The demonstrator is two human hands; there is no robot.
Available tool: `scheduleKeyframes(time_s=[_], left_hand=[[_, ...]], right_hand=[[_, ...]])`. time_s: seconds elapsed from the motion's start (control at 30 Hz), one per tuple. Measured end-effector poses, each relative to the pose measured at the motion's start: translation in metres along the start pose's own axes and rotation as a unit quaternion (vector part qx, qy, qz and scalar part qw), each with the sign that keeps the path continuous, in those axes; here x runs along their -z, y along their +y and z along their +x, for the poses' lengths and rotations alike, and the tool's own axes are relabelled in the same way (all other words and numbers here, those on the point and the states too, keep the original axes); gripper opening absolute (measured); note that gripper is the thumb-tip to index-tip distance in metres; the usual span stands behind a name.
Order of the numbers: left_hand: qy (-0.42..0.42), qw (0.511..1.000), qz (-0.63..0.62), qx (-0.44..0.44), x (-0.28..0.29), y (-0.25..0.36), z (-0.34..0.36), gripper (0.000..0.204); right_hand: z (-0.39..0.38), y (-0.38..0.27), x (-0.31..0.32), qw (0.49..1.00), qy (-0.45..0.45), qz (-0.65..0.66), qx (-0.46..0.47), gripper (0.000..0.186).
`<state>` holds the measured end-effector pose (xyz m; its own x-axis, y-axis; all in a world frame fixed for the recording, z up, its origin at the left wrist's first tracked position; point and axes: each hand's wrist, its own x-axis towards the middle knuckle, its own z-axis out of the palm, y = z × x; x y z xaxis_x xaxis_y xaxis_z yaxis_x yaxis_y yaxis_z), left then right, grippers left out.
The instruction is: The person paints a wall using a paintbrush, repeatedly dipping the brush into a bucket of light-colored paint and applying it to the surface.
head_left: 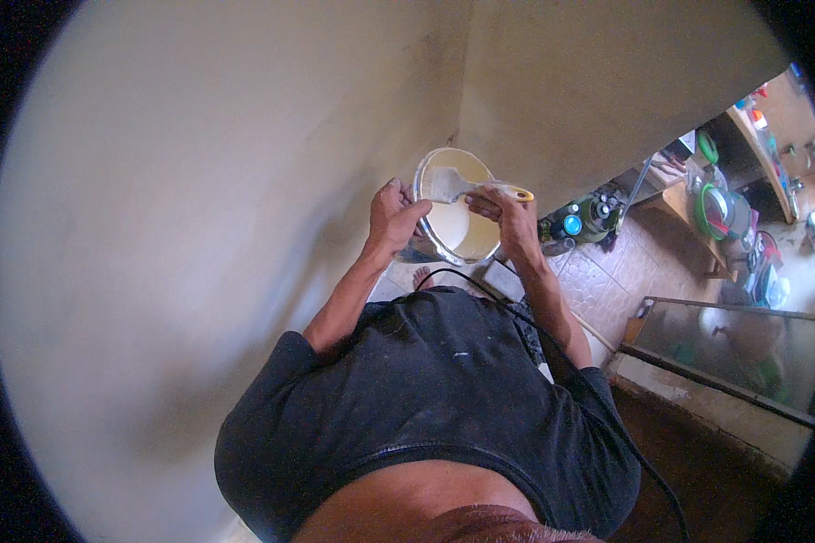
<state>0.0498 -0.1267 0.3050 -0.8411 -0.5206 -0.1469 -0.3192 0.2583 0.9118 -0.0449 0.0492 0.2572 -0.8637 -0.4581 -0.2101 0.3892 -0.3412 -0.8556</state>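
Paintbrush (453, 186) laid flat across the mouth of the bucket (489, 239), bristles toward the left rim, yellow-tipped handle poking out past the right one! The right hand (514, 224) has it, fingers closed around the handle just over the bucket's right edge. Over on the other side, the left hand (397, 217) pinches the left rim, thumb close by the bristles; whether they touch, I cannot tell. Below the brush there's open room, a pale pool of paint (446, 223) showing between it and the smeared near rim. Beyond the far rim, the left wall (199, 181) meets the right wall (598, 90) in a corner; how much clearance, hard to judge. Right side is busier: dark bottles (594, 217) crowd the floor beside the wall's lower edge, with tiles (607, 267) stretching away past them. And a black cable (493, 294) loops in front of the dark shirt (435, 362), below the bucket's near edge.
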Motion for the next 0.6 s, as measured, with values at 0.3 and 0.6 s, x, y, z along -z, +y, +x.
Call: scheduleKeyframes(time_s=[0.3, 0.6], left_hand=[[-0.030, 0.999, -0.020, 0.007, -0.001, 0.001, 0.005, 0.021], [0.016, 0.999, -0.033, -0.030, -0.013, -0.022, 0.012, 0.020]], right_hand=[[0.017, -0.031, 0.036, 0.806, -0.121, -0.498, 0.296, 0.025], [0.000, 0.001, 0.026, 0.965, 0.054, -0.228, 0.121, 0.021]])
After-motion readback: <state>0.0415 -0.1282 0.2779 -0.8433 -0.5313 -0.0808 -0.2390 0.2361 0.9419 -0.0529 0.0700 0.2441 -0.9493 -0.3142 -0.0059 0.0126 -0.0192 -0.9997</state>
